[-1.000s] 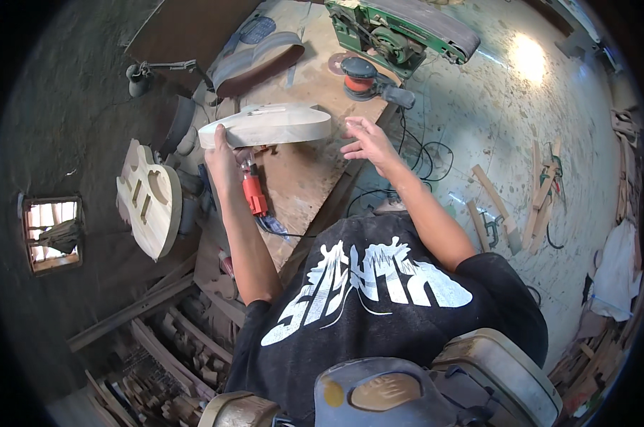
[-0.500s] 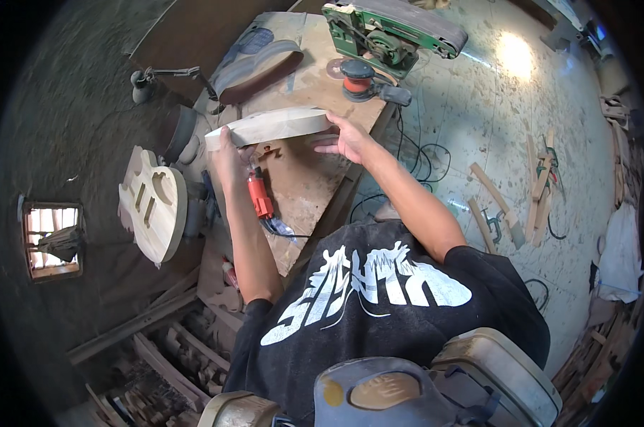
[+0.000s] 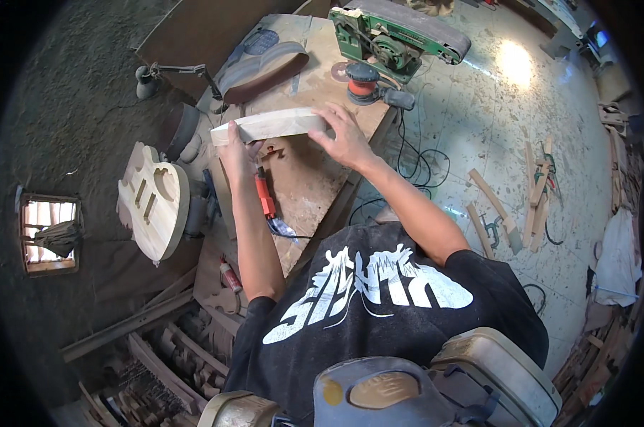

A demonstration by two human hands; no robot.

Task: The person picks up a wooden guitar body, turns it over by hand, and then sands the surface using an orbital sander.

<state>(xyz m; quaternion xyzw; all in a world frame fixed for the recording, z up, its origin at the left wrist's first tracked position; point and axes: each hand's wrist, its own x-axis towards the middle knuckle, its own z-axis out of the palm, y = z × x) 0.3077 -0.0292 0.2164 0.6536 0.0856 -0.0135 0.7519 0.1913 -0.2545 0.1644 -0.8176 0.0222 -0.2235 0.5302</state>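
Over the bench I hold up a thick pale wooden slab (image 3: 276,124), seen edge-on, its edge gently curved. My left hand (image 3: 233,149) is closed on its left end, thumb on the near edge and fingers partly hidden underneath. At the other end, my right hand (image 3: 343,136) has its fingers bent over the top and the thumb against the near edge. The slab's broad face is mostly turned out of sight. Below it on the bench lies a red corded power tool (image 3: 265,196), close to my left forearm.
An orange-and-black sander (image 3: 362,84) and a green belt sander (image 3: 393,43) stand toward the back of the wooden bench (image 3: 311,174). Sanding belts (image 3: 265,67) and a desk lamp (image 3: 148,82) are at the left. A pale guitar body (image 3: 155,206) hangs by the wall. Cords (image 3: 414,167) trail on the floor.
My right hand has shifted its hold, its fingers now coming over the top of the slab's right end. The slab has tipped slightly; my left hand keeps its grip.
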